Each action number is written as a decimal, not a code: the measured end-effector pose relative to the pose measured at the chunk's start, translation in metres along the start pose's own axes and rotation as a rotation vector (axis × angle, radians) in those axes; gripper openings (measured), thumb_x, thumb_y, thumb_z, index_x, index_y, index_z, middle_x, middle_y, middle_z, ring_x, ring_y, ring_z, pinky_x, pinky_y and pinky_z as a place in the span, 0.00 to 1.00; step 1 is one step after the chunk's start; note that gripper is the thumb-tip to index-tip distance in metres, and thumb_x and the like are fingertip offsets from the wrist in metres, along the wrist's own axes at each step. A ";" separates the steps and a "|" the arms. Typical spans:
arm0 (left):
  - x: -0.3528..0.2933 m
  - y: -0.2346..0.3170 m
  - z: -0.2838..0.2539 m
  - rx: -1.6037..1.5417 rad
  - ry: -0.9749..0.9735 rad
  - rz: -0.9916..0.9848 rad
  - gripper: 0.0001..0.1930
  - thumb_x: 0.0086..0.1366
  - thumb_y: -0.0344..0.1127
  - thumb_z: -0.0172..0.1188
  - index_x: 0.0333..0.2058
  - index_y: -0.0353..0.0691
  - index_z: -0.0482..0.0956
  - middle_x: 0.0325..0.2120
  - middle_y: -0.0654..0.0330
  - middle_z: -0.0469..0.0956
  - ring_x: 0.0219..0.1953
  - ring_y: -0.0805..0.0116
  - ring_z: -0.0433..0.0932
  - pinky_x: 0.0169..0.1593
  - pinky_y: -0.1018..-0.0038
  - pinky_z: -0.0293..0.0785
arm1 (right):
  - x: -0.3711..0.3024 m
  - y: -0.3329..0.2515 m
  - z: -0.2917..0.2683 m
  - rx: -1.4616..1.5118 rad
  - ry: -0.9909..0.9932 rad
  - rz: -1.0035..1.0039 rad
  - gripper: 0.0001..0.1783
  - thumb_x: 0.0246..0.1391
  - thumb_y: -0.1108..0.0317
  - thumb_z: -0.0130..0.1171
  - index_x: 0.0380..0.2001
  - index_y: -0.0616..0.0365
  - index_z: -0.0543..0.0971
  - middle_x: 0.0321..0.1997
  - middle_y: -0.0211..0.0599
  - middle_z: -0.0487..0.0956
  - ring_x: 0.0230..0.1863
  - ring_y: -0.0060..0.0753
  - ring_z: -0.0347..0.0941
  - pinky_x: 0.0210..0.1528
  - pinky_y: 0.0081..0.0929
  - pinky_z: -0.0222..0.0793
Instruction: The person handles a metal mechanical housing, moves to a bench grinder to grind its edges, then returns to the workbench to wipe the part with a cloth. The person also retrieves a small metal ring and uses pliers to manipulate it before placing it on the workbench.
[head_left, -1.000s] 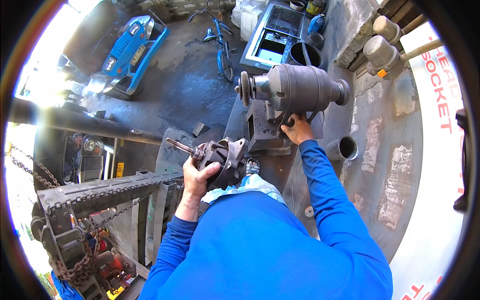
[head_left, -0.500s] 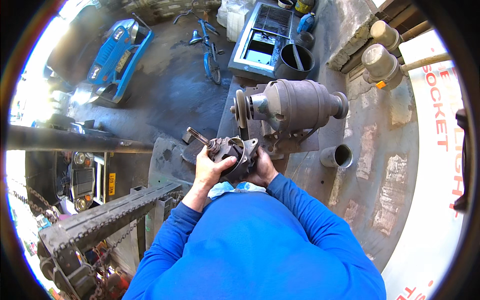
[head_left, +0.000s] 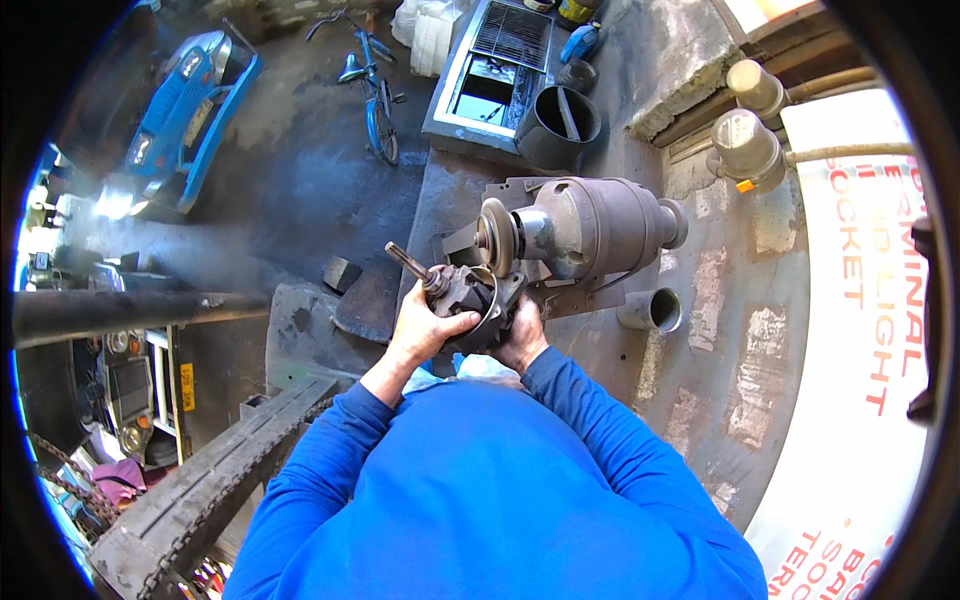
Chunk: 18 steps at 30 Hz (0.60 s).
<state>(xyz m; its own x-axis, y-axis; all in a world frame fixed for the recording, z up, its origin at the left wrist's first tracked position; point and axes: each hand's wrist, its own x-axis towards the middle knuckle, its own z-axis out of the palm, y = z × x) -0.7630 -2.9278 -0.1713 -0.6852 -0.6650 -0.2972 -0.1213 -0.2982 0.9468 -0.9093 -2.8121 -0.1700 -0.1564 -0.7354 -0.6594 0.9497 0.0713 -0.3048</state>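
Both hands hold a greasy metal housing in front of my belly. It has a round open mouth, a flange with a hole and a splined shaft that points up to the far left. My left hand is closed round its left side, with the thumb laid over the top. At the right side my right hand grips the flange, its fingers partly hidden behind the metal. Just beyond the housing stands a grey bench grinder, its round wheel close above the flange. Whether they touch I cannot tell.
A metal cup lies by the grinder. Beyond it are a black bucket and a grille-topped metal box. A blue bicycle and a blue vehicle front stand far left. A steel beam with a chain runs at near left.
The surroundings have shifted left in view. The housing is nearer the grinder's wheel, which now overlaps its far edge. Both hands keep their hold.
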 end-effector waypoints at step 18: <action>0.008 0.000 0.005 0.094 0.150 -0.153 0.39 0.45 0.41 0.85 0.55 0.34 0.78 0.49 0.53 0.84 0.53 0.60 0.82 0.62 0.67 0.75 | 0.025 -0.014 0.001 0.003 0.033 0.206 0.32 0.71 0.43 0.40 0.59 0.56 0.80 0.58 0.44 0.83 0.57 0.47 0.81 0.64 0.50 0.75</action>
<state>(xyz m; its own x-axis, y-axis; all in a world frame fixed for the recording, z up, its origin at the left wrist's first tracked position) -0.7724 -2.9297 -0.1731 -0.5397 -0.7134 -0.4469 -0.2873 -0.3429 0.8944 -0.9265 -2.8324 -0.1812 0.0327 -0.6826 -0.7301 0.9633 0.2162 -0.1590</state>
